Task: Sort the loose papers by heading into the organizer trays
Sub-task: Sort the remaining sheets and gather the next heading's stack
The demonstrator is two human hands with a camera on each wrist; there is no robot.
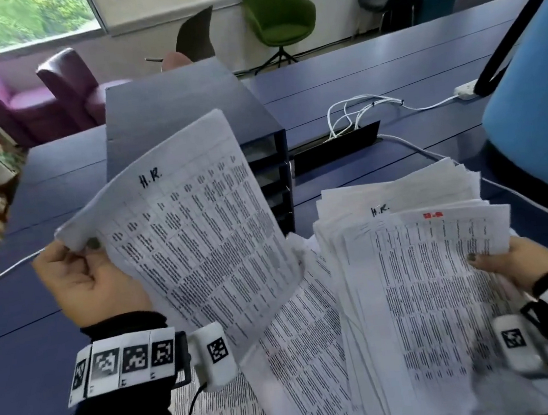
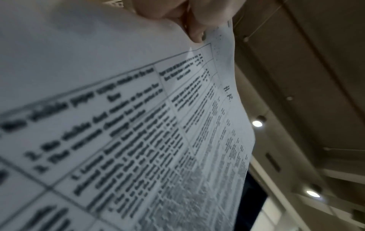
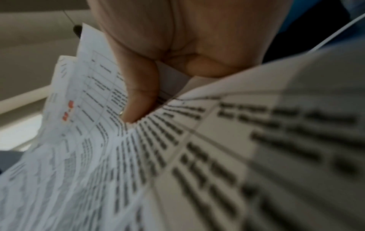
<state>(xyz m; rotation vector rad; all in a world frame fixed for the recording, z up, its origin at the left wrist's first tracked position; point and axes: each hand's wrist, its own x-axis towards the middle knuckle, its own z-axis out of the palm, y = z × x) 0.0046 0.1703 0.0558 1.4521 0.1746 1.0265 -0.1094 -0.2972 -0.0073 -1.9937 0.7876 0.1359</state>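
Note:
My left hand (image 1: 86, 264) pinches the corner of a printed sheet headed "H.R." (image 1: 195, 224), lifted in front of the dark organizer trays (image 1: 185, 114). The left wrist view shows the same sheet (image 2: 138, 125) close up, with my thumb (image 2: 197, 31) on its edge. My right hand (image 1: 500, 259) grips a thick, fanned stack of papers (image 1: 429, 278); its top sheet has a red heading, and another "H.R." sheet lies behind. In the right wrist view my thumb (image 3: 140, 96) presses on that stack (image 3: 177, 156). More loose sheets (image 1: 295, 360) lie beneath on the blue desk (image 1: 19, 307).
The organizer's tray slots (image 1: 271, 180) face right, mostly hidden by the lifted sheet. A black cable hatch (image 1: 337, 147) with white cables (image 1: 363, 106) sits behind the stack. A blue lamp shade (image 1: 536, 106) looms at right. Armchairs (image 1: 276, 10) stand beyond the desk.

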